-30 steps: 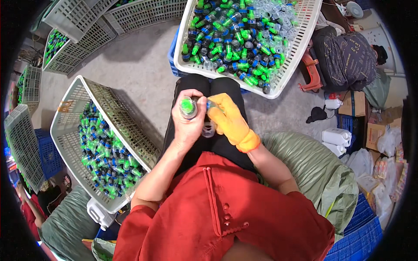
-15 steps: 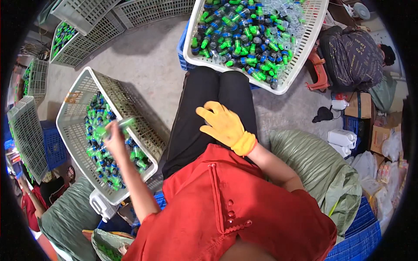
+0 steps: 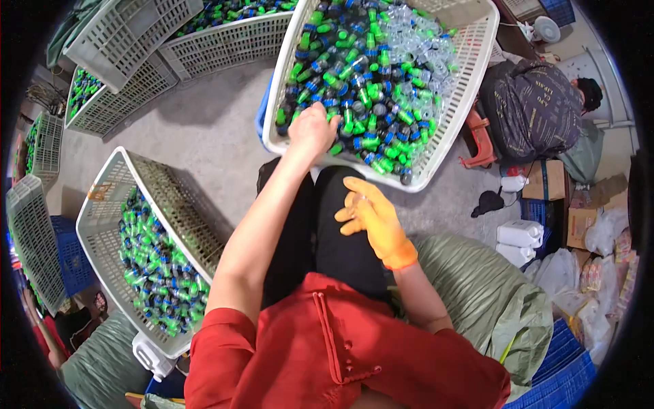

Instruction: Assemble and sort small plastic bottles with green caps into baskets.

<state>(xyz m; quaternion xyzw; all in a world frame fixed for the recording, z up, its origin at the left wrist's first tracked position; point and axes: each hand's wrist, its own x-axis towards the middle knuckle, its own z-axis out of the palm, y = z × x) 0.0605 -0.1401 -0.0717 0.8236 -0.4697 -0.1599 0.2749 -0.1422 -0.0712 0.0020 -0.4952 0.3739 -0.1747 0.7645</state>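
Note:
My bare left hand [image 3: 313,133] reaches over the near left rim of a large white crate [image 3: 428,178] and touches the pile inside. Its fingers curl down out of sight, so whether they grip anything is hidden. Small dark bottles [image 3: 361,95] with green tops and blue bands fill much of this crate, with clear plastic pieces [image 3: 415,41] heaped at its far right. Over my lap, my right hand [image 3: 375,221] in a yellow-orange glove has its fingers apart, some bent. I make out nothing definite in it.
Left of my legs, a tilted white crate [image 3: 95,228] holds many similar small bottles [image 3: 160,266]. More slatted crates [image 3: 231,48] stand at the far left. A green sack [image 3: 470,293] lies at my right. A person [image 3: 531,112] sits bent over at the far right beside white jugs [image 3: 519,234].
My left hand has left the tilted crate, where it held a green-topped bottle, and moved right to the large crate. My gloved right hand has shifted slightly right with its fingers more bent.

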